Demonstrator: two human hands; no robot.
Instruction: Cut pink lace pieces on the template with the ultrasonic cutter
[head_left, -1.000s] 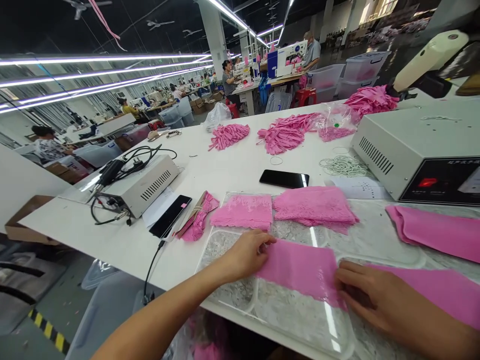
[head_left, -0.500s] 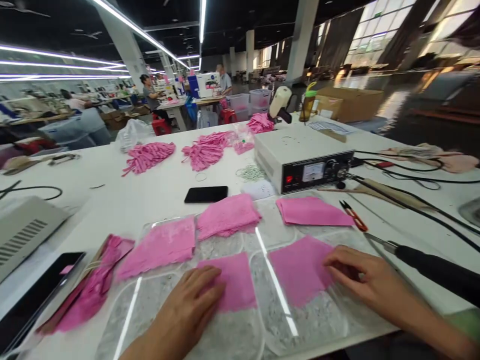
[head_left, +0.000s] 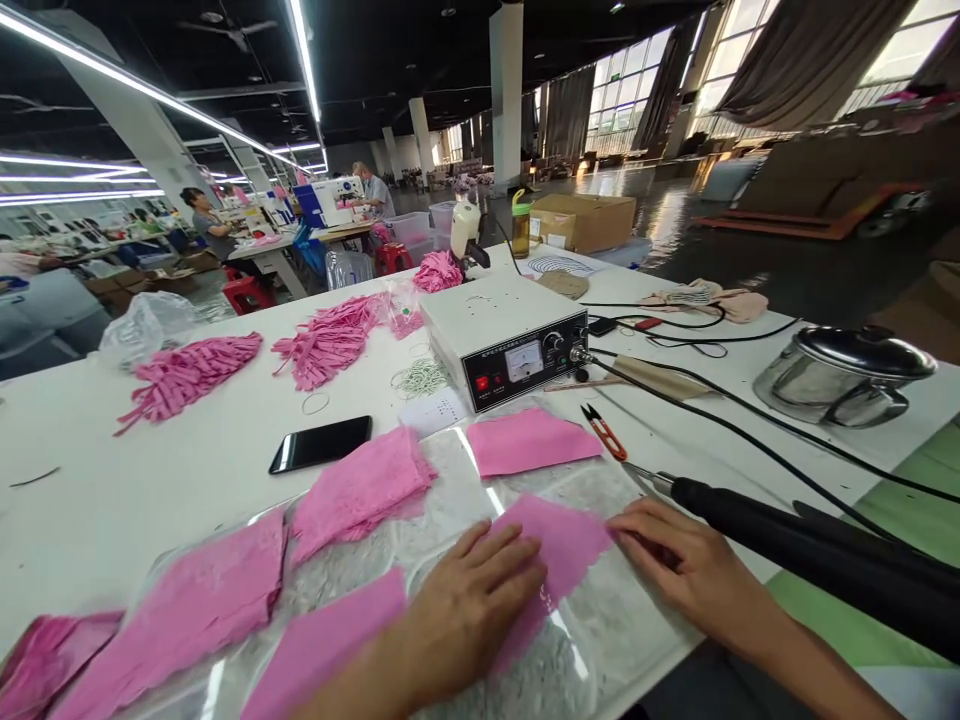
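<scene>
Head view: lace stacks (head_left: 360, 490) already laid far, our flat left hand (head_left: 484, 600) and pinching right hand (head_left: 679, 555) hold a loose pink panel (head_left: 568, 545).

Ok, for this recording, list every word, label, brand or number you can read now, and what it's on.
None reads clearly enough to quote.
Box: pale characters on the front, too small.
Meter: scale marks, too small.
Paper: printed marks, too small.
Sewing machine: any brand is too small and blurred.
</scene>
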